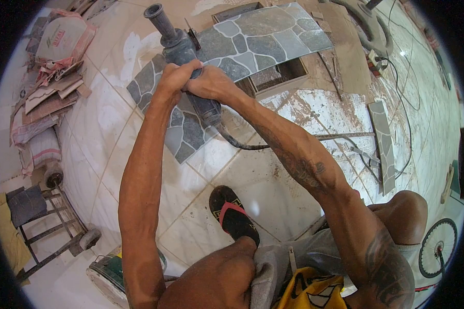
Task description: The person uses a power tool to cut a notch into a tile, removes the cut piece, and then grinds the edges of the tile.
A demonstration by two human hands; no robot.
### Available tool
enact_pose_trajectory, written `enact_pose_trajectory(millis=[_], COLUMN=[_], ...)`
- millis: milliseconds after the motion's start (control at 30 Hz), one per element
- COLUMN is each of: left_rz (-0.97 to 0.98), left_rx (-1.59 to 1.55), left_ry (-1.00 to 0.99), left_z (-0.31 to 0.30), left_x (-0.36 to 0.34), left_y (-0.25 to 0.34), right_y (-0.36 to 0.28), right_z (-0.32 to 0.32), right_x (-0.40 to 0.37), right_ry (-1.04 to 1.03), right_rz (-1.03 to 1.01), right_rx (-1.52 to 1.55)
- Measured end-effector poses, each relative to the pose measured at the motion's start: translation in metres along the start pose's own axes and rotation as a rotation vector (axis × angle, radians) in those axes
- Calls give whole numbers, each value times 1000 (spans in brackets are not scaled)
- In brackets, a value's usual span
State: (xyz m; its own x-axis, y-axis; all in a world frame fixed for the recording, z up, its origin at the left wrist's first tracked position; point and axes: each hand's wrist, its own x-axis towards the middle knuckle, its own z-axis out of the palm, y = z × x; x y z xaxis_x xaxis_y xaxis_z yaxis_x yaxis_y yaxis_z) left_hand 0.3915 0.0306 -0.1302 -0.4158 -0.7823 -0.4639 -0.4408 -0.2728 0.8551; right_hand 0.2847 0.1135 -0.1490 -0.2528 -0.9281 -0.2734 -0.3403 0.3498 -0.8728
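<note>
Both my hands are clamped on an angle grinder (183, 50) above a stone-pattern tile (265, 36) that lies flat on the white tiled floor (273, 190) straight ahead of me. My left hand (172, 77) is curled shut round the grinder's body just behind the head, and my right hand (211, 85) is wrapped round the same body right beside it, the two hands touching. The black side handle (160, 20) sticks up and away from me, free of either hand, and the disc (193, 35) sits at the tile's edge; whether it bites the tile I cannot tell. The grinder's cable (242, 146) trails from its tail to the right across the floor. My foot in a black-and-red sandal (232, 212) is planted on the floor below the tile. A narrow cut strip of the same tile (384, 147) lies well apart to the right, and torn sacks (62, 44) are heaped at the left.
</note>
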Motion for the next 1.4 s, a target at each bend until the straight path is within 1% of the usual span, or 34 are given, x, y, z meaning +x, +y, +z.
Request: enact_pose_trajectory(millis=[100, 200, 300, 600, 800, 1000, 1100, 1200, 1400], left_rz=[12, -22, -16, 22, -15, -5, -10, -33, 38], left_rx=[-23, 24, 6, -9, 28, -21, -32, -22, -71], left_ry=[5, 18, -12, -18, 7, -17, 22, 11, 47], left_z=[0, -1, -1, 2, 4, 5, 8, 8, 14], left_x=[2, 5, 1, -4, -10, -11, -14, -17, -24], left_y=[-4, -6, -5, -7, -3, -7, -7, -6, -4], right_y=[-1, 0, 1, 4, 2, 6, 7, 7, 6], right_z=[1, 1, 1, 2, 0, 4, 3, 4, 2], right_x=[1, -1, 0, -4, -9, -8, -10, -11, -14], right_ry=[-3, 0, -15, -30, -44, -35, -39, -44, -46], right_rz=[11, 9, 4, 14, 39, 4, 8, 5, -5], right_rx=[-29, -45, -49, -27, -26, -29, -60, -51, -27])
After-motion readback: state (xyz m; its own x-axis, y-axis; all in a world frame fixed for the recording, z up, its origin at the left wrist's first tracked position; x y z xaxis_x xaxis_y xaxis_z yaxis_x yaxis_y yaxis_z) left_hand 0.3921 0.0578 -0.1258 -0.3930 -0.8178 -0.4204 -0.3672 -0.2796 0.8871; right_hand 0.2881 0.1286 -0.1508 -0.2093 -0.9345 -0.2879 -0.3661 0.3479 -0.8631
